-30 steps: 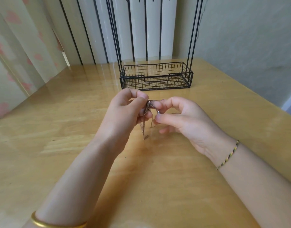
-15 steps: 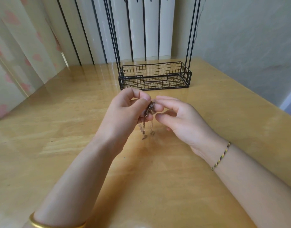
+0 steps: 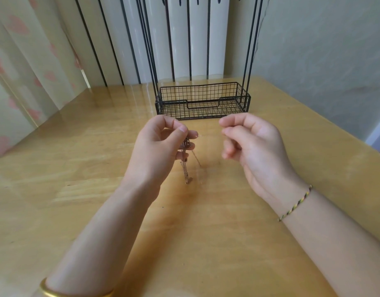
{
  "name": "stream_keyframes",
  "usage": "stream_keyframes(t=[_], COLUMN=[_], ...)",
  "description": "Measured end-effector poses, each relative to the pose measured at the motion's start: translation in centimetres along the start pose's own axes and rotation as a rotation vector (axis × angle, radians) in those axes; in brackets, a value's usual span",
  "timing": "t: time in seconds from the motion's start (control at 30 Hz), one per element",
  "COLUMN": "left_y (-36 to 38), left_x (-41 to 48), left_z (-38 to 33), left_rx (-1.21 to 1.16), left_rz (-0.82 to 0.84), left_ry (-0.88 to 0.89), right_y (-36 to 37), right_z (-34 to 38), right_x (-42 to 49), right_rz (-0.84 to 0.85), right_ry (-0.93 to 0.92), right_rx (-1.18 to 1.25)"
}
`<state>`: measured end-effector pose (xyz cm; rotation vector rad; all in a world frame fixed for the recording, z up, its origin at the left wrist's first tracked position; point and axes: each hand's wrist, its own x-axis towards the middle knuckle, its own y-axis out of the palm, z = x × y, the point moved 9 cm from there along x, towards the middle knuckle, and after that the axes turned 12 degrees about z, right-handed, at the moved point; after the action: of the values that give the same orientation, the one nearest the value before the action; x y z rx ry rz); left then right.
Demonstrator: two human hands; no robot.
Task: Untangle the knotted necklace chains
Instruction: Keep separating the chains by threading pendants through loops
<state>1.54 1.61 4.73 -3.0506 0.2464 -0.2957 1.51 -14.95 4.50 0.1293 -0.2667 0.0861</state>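
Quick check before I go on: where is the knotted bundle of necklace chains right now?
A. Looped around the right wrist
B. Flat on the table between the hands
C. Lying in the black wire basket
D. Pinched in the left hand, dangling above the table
D. The necklace chains hang from the left hand grip, thumb against forefinger, above the table; the wire basket behind shows nothing inside.

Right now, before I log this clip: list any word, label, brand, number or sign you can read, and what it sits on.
None: no readable text anywhere in the head view.
The black wire basket, wooden table, necklace chains, gold bangle and braided bracelet bear no visible lettering.
The curtain carries only pink heart shapes, not writing.
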Motion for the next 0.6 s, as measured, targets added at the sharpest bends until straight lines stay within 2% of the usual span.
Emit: stream_keyframes(t=[0.07,0.17,0.27,0.4,0.6], left_y=[-0.4,-0.9,-1.0,-1.4,-1.5], left_x=[0.0,0.0,0.0,0.1,0.1], left_z=[0.0,0.0,0.0,0.2,0.2], left_rx=[0.037,0.092,0.102,0.049,-0.003], left_rz=[-0.039,-0.084,-0.098,-0.131,-0.146], left_ry=[0.004,0.011,0.008,0.015,0.026], right_y=[-0.7,-1.7,-1.3,-0.2,-0.8], right_z=[0.8,2.3,2.2,1.2,0.1], right_x=[-0.2,-0.2,0.1,0.2,0.4], right_rz=[-0.052,-0.106,-0.049,0.082,0.067], right_ry=[-0.023,-0.07,-0.042,0.032,0.117], right_rx=[-0.085,-0.426,-0.659,-0.687,-0.605])
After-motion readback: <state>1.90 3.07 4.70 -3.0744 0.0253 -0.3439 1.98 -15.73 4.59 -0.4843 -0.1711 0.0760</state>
